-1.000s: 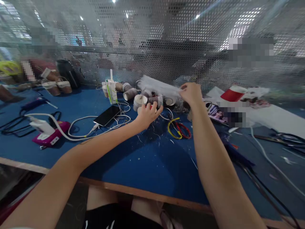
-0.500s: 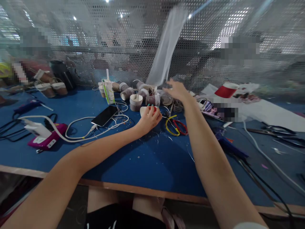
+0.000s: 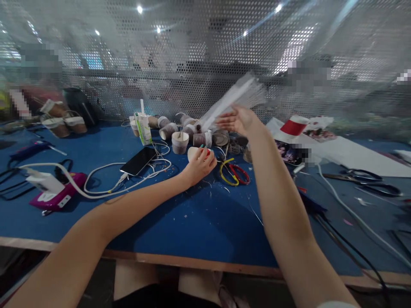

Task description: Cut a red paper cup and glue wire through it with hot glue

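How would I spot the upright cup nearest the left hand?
On the blue table, find the white-and-green carton toward the far side. Go right from it to the pale-rimmed cup, just beyond and left of the left hand. It stands upright, mouth open, while the grey-brown cups closest behind it lie on their sides.

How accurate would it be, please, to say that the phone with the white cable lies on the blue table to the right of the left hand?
The side is wrong: the head view shows the phone, with its white cable, on the blue table, left of the left hand.
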`<action>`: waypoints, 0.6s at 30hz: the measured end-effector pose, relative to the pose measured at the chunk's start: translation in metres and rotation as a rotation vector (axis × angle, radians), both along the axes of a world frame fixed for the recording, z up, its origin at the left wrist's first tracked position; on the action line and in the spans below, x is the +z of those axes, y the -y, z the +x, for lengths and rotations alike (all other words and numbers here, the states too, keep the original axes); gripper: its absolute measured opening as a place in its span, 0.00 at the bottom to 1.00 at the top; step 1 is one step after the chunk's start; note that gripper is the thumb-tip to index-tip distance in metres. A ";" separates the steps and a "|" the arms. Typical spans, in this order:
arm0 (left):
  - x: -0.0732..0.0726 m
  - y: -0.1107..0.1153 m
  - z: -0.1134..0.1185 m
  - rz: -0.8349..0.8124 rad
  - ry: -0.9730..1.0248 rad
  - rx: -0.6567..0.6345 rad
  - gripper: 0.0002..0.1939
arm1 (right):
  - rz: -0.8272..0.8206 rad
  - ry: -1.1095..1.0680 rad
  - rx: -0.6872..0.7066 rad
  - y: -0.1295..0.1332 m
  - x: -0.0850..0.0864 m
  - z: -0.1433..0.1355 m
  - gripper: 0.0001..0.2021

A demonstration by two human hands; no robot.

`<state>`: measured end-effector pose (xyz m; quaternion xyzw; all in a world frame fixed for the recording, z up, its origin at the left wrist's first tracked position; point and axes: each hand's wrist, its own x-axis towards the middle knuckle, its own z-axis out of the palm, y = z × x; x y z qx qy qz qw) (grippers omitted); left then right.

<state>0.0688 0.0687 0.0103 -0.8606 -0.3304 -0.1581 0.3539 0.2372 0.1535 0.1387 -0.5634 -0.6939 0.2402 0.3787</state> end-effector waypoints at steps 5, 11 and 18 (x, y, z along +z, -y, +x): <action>0.000 -0.001 -0.001 0.025 -0.001 -0.007 0.20 | 0.269 -0.008 0.157 -0.007 -0.008 -0.030 0.30; 0.000 -0.003 -0.001 0.019 -0.042 -0.015 0.19 | 0.483 0.246 -0.231 -0.019 -0.018 -0.010 0.18; 0.002 0.002 -0.001 0.014 0.004 -0.023 0.19 | 0.214 0.276 -0.472 0.006 0.017 0.039 0.10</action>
